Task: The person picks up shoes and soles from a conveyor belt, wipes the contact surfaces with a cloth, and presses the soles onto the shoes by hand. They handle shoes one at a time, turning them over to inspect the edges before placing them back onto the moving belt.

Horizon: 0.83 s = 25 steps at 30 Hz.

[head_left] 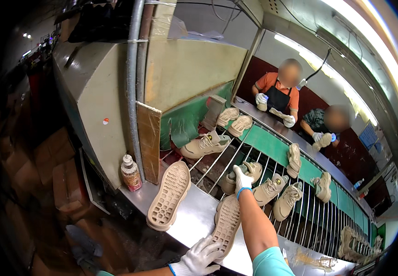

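Observation:
My left hand [199,258], in a white glove, rests on the near end of a beige shoe sole [227,224] that lies tread-up on the steel ledge [194,216]. My right hand [242,179], also gloved, reaches out over the rod conveyor [309,216] and takes hold of a beige sneaker [241,174]. A second beige sole [168,195] lies tread-up to the left on the ledge.
Several more beige sneakers and soles ride the rods and the green belt [272,146]. A small bottle [130,173] stands at the ledge's left end beside a metal machine housing [98,101]. Two gloved people work across the line. Cardboard boxes [65,184] stack on the left.

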Motion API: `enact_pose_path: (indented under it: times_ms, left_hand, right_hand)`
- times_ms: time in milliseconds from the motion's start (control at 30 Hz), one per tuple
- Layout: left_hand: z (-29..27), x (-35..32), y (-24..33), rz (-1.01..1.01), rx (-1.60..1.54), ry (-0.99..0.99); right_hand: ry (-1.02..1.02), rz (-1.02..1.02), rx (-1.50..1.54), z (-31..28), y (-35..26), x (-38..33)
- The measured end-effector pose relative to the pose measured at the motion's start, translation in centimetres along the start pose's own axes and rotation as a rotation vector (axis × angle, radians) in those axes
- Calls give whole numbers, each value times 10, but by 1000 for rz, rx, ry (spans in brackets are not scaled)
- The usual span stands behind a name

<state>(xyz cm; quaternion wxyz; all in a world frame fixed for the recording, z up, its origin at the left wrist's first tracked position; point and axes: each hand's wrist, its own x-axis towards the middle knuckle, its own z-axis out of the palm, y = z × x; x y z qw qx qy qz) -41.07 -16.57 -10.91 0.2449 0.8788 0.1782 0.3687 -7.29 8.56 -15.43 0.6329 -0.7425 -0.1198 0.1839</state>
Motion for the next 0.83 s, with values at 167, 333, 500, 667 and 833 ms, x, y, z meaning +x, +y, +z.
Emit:
enact_pose_path:
  times_ms: [167,333,500,667,833]
  left_hand:
    - [-2,-18,-15,-26,9,-38]
    - [8,-27,-13,6,46,4]
    - [5,-36,-24,-71,99,62]
    - [-9,-8,-19,-11,16,13]
    - [-4,83,-66,-44,35,-103]
  right_hand:
    - [124,206,-484,22,-42,-51]
    - [-25,-53,181,-16,1,-1]
    - [-507,356,637,-99,-98,-80]
    - [-600,101,1043,-218,-104,-116]
    - [-1176,11,1152,-340,1,-191]
